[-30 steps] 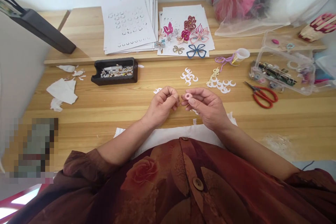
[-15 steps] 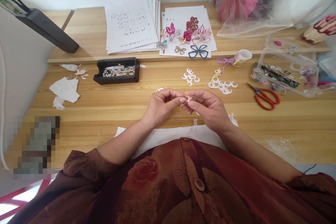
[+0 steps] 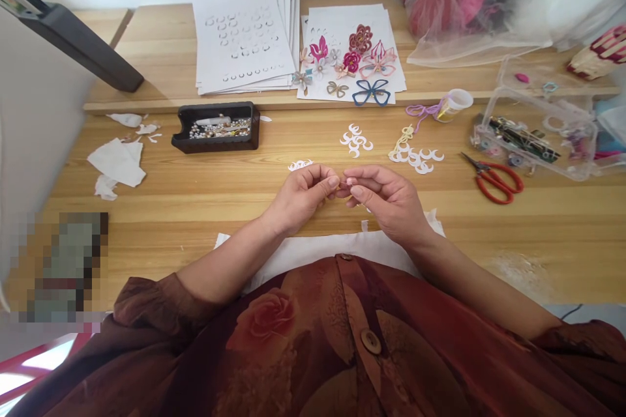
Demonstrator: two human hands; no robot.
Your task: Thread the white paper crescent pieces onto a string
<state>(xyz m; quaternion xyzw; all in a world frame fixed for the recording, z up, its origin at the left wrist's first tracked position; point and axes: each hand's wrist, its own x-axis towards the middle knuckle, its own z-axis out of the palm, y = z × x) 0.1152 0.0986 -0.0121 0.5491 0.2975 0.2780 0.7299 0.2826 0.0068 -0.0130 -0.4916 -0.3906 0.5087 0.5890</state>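
Above the desk's front part, my two hands meet fingertip to fingertip around a small pink piece (image 3: 345,183), mostly covered by fingers; its exact kind I cannot make out. My left hand (image 3: 302,201) pinches its left end between thumb and forefinger. Thumb and fingers of my right hand (image 3: 391,202) close on the other end. White paper crescents (image 3: 356,141) lie just beyond the hands, with a second group of crescents (image 3: 417,158) farther right. More crescents (image 3: 300,164) show partly behind my left hand.
Red-handled pliers (image 3: 497,181) and a clear plastic box (image 3: 538,137) lie right. A black tray (image 3: 215,143) of beads stands left. Flower ornaments (image 3: 351,62) rest on paper at the back. Near the cup (image 3: 458,106) is purple thread (image 3: 421,111). White cloth (image 3: 313,254) lies before me.
The pink piece has turned between my fingertips, and less of its curved shape shows. My left fingertips have shifted slightly left. The whole view has shifted a little.
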